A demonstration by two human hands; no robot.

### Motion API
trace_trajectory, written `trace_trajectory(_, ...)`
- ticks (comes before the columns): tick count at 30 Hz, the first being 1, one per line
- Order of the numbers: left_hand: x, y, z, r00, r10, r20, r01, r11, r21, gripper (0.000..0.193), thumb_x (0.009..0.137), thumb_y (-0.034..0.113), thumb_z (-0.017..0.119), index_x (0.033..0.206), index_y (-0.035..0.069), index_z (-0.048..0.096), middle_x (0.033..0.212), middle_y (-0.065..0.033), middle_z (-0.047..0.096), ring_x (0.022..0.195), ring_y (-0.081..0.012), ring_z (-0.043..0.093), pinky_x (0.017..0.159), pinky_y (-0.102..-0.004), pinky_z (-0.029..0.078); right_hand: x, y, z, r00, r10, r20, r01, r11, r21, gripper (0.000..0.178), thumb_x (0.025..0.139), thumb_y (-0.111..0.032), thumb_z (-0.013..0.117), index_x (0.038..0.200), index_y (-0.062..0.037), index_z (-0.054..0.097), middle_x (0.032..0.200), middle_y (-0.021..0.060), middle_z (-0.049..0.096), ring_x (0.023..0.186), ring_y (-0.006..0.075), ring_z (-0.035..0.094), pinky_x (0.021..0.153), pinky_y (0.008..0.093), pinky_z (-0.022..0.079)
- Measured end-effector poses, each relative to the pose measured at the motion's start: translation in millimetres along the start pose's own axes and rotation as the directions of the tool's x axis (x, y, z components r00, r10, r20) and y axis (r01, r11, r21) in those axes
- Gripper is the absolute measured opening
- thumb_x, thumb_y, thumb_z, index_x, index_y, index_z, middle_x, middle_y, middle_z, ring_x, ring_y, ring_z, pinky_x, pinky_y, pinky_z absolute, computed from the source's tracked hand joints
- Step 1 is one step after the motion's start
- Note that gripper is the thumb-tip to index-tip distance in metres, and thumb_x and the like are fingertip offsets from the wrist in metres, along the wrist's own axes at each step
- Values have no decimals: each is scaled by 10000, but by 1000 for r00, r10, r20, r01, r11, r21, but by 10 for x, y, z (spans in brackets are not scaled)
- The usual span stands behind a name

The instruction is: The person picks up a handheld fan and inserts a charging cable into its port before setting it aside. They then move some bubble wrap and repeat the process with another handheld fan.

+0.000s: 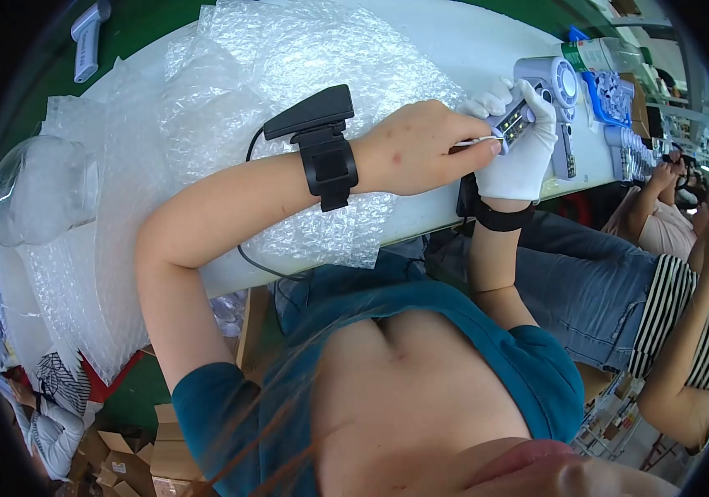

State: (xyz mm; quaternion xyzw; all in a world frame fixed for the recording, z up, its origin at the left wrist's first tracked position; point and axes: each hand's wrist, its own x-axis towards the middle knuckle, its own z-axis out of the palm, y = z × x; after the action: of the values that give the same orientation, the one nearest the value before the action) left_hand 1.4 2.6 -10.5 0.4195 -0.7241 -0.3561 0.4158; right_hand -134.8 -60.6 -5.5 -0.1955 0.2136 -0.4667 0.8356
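My right hand (522,147), in a white glove with a black band at the wrist, is closed round a lavender plastic casing (505,132) with a dark inside and small bright spots. It looks like an opened handheld fan handle. My bare left hand (425,149) pinches a thin metal tool (479,142) between thumb and forefinger, its tip at the casing. The tool's exact kind is mostly hidden by the fingers. A black device (328,170) is strapped to my left wrist. Just beyond the gloved hand is a lavender fan head (560,80); whether it joins the casing is hidden.
Bubble wrap (288,74) covers much of the white table (590,157). Another lavender handle part (565,151) lies at right, near a blue tray (609,95) of parts and a clear bottle (611,55). A co-worker in stripes (677,315) is at right. Cardboard boxes (172,447) stand lower left.
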Motion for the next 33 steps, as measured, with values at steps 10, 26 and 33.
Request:
trace_trajectory(10,13,-17,37,1000,2,18,-3,998,62,286,887,287,464,774,36,544,535,-150,453,482,-291,462,477,-361,341,1,-19,-37,996,80,-50,-77,995,60,143,780,-173,548,781,-31,531,698,51,510,613,167,467,617,306,408)
trace_trajectory(26,13,-20,35,996,-62,66,57,996,74,286,883,295,469,794,40,563,564,-147,475,507,-280,476,497,-369,347,14,-17,-59,983,164,-79,-157,983,92,142,780,-177,551,759,-42,510,690,35,498,610,167,468,604,304,407)
trace_trajectory(33,22,-25,51,999,-1,43,-2,998,58,304,898,293,451,788,30,556,566,-150,474,506,-277,474,499,-359,350,-17,-23,-67,996,67,-54,-64,996,62,142,783,-182,553,778,-42,525,705,44,521,629,181,488,616,304,413)
